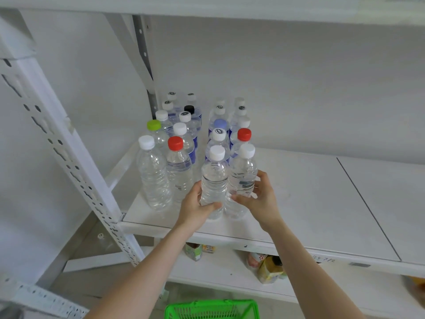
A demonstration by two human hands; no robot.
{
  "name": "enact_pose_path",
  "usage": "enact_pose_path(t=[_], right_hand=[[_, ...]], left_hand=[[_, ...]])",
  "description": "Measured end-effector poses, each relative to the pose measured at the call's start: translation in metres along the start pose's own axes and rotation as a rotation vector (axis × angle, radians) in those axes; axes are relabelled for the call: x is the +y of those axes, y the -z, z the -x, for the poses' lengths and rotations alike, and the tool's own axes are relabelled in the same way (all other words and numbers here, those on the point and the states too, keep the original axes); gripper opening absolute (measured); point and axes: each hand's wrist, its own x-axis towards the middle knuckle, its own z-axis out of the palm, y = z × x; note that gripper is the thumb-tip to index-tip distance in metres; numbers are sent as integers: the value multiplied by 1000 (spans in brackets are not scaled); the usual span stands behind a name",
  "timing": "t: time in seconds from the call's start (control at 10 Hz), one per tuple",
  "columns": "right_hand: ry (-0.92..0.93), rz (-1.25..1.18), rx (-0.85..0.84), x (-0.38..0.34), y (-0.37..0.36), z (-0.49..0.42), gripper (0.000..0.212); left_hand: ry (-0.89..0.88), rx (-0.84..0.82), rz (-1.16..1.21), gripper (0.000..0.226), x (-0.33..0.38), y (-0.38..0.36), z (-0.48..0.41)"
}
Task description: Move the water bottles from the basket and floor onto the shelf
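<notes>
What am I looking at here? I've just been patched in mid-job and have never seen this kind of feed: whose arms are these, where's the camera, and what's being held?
There is no machine here. The two grips are a person's bare hands, filmed by one wide-angle camera on their head that looks forward and down. The left grip holds a white-capped water bottle, and the right grip holds its white-capped neighbour. Both are upright, side by side, at the front of the white shelf. Behind them more bottles stand in rows, with white, red, green, blue and black caps. The green basket shows at the bottom edge; what is in it cannot be seen.
</notes>
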Motion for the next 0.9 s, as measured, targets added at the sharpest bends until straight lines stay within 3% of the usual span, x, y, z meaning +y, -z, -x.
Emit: enact_pose_path(t=[0.3,0.5,0.6,0.9], right_hand=[[-5,14,16,2,-2,1,71],[19,83,52,1,-6,8,68],[44,185,65,0,-5,14,69],[269,876,206,5,13,74,70]], left_hand=[[5,-7,-24,65,3,1,1],[15,55,-188,66,1,0,7],[-2,119,-303,76,1,0,15],[-392,160,-963,58,0,24,85]])
